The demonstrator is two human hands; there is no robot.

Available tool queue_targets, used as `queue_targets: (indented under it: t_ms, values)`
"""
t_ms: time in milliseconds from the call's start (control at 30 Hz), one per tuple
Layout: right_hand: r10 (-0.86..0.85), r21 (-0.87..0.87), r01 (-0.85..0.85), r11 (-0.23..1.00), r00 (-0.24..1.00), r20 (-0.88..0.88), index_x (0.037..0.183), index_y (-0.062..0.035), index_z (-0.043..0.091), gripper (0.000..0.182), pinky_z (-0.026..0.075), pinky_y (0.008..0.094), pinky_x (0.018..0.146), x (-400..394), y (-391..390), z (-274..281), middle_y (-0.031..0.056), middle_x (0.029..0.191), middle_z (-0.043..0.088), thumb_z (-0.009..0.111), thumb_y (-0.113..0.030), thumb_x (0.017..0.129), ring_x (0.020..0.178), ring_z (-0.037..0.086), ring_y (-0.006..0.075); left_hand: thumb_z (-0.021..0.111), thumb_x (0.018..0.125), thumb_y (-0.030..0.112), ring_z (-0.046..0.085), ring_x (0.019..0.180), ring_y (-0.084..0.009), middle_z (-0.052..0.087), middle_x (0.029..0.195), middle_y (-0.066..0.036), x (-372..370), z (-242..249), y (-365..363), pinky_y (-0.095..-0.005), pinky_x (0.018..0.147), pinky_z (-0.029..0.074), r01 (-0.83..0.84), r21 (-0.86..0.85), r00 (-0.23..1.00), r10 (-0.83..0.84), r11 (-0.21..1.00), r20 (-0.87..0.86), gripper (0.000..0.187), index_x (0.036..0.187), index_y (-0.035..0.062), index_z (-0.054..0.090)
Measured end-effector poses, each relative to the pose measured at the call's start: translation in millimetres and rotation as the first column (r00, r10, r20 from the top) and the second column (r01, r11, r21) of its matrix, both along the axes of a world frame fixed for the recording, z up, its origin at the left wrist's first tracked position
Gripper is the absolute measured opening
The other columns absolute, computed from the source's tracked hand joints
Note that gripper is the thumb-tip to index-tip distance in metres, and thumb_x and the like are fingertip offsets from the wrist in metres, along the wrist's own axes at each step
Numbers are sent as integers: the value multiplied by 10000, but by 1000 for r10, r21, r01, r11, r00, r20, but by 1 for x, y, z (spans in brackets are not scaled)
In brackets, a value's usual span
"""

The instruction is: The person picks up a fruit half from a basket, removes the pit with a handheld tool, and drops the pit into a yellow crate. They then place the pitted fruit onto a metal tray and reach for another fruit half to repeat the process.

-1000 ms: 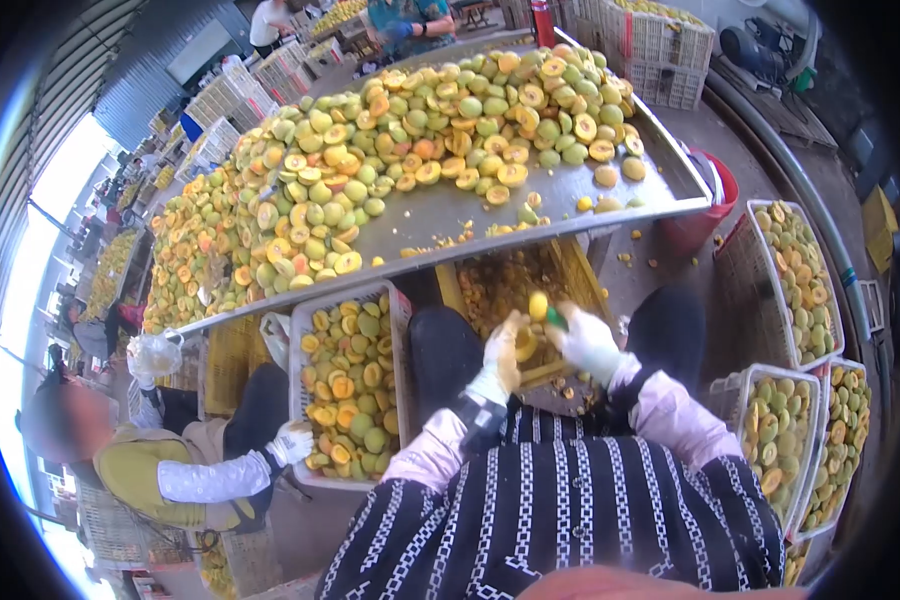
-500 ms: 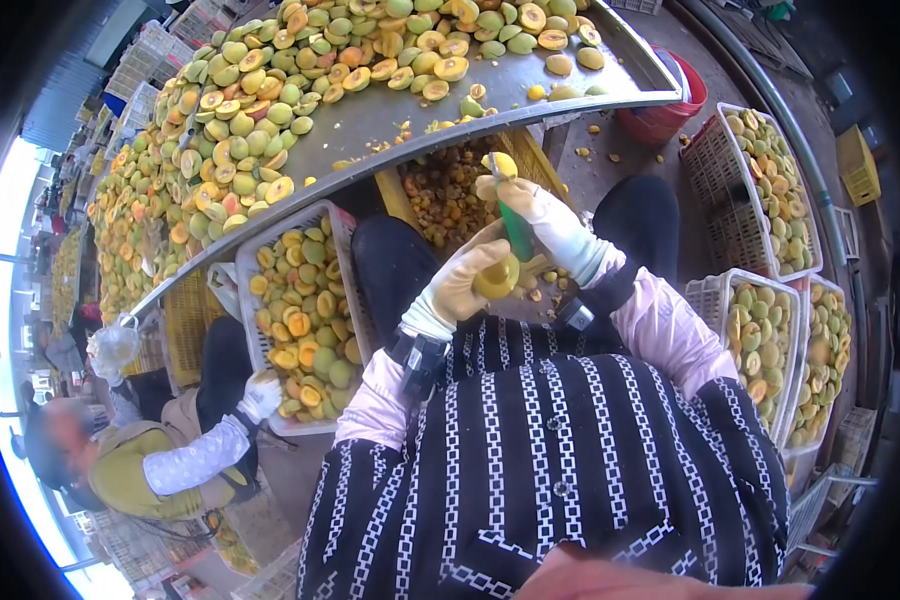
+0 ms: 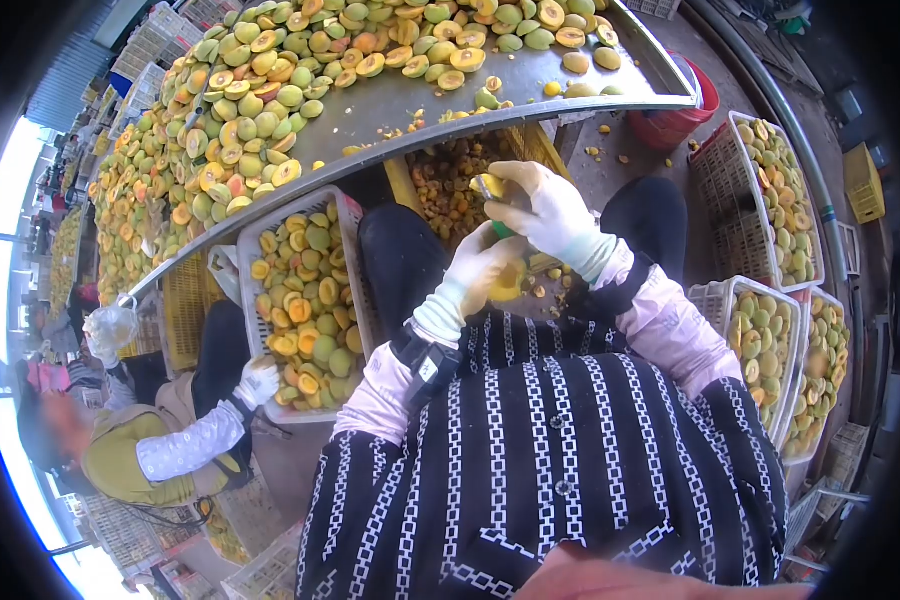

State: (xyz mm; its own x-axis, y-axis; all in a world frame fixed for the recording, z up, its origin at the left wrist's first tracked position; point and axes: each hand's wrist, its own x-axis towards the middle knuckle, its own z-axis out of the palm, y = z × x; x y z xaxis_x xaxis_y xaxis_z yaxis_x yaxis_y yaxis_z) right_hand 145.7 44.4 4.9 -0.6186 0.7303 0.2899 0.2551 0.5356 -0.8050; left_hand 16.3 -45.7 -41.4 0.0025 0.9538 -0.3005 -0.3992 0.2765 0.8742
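My right hand (image 3: pixel 550 212), in a pale glove, is closed around a green-handled tool (image 3: pixel 501 230). At the tool's metal end is a yellow piece of fruit (image 3: pixel 490 187), near my thumb and fingers; the exact shape of the tip is hard to make out. Just below and to the left, my left hand (image 3: pixel 470 270), gloved too, is wrapped round a yellow peach half (image 3: pixel 510 281), partly hidden and blurred. Both hands are close together over my lap, in front of a yellow crate (image 3: pixel 440 195) of pits and scraps.
A metal table (image 3: pixel 370 118) heaped with halved peaches stands ahead. A white crate of peach halves (image 3: pixel 310 310) is by my left knee; more full crates (image 3: pixel 770 200) stand at right, near a red bucket (image 3: pixel 675 115). A co-worker (image 3: pixel 160 450) sits at left, one gloved hand at the crate.
My right hand has turned, bringing the tool's tip leftward and hiding more of its handle. My left hand has rolled over the peach half. The view has shifted slightly.
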Motion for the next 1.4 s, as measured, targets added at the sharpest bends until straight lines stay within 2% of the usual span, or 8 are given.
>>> queue_targets:
  t_ms: [200, 400, 533, 667, 767, 900, 1200, 1400]
  values:
    - [145, 94, -144, 985, 989, -7, 1082, -35, 623, 298, 510, 328, 719, 9, 18, 6, 122, 982, 668, 654, -181, 825, 807, 649, 257, 619, 861, 171, 635, 782, -179, 611, 926, -65, 1, 15, -4, -295, 639, 540, 161, -14, 981, -158, 987, 112, 346, 1147, 0, 524]
    - [222, -744, -377, 552, 926, -305, 1098, 7, 590, 288, 457, 214, 578, 25, 33, 3, 33, 828, 644, 583, -212, 910, 610, 555, 87, 590, 863, 198, 672, 666, -275, 632, 1035, -212, -9, 38, -7, -333, 575, 579, 343, 63, 896, -347, 937, 278, 419, 1206, -15, 479]
    - [-23, -710, -235, 664, 942, -334, 1196, 17, 529, 395, 489, 233, 637, 23, 32, 3, 35, 871, 641, 601, -207, 880, 695, 607, 119, 548, 919, 257, 675, 677, -263, 626, 1074, -208, -23, 6, -1, -320, 562, 574, 164, 69, 896, -178, 984, 408, 423, 1233, -17, 476]
    - [-104, 2, 106, 994, 968, 230, 1344, 47, 372, 665, 438, 304, 938, 17, 37, -15, 215, 1219, 561, 671, -245, 827, 1117, 566, 261, 514, 945, 313, 663, 728, -250, 629, 1079, -165, -29, -10, 12, -311, 603, 548, -20, -26, 933, 28, 999, 359, 409, 1197, -9, 519]
    - [170, -543, -176, 821, 983, -63, 1330, 26, 406, 701, 404, 335, 983, 12, 13, -17, 234, 1195, 569, 640, -426, 848, 1145, 543, 308, 525, 947, 305, 660, 751, -193, 664, 898, -80, -27, -19, 16, -290, 623, 537, -104, -24, 942, 107, 994, 320, 319, 1126, 43, 556]
    - [176, -313, -119, 942, 971, 161, 1295, 3, 452, 633, 441, 324, 912, 10, 13, -30, 176, 1124, 616, 669, -390, 849, 1059, 581, 231, 511, 965, 311, 622, 844, -146, 618, 969, -41, -15, -21, 15, -283, 710, 538, -149, 27, 912, 127, 988, 391, 252, 1073, 87, 556]
    - [172, -623, -105, 775, 984, 48, 1178, -8, 553, 459, 441, 281, 823, 12, 8, -23, 77, 959, 636, 707, -263, 828, 914, 583, 155, 487, 962, 391, 621, 835, -161, 615, 965, -62, -15, -24, 15, -302, 675, 539, -93, 106, 975, 112, 990, -192, 368, 1125, 62, 520]
    - [-219, -833, -444, 331, 823, -525, 1119, -49, 488, 308, 503, 298, 740, 36, 15, -32, 85, 951, 626, 625, -174, 873, 817, 631, 166, 415, 978, 339, 602, 1034, -301, 600, 1093, -192, -21, 10, 10, -417, 884, 509, -135, 65, 786, 67, 989, 614, 374, 1150, 15, 484]
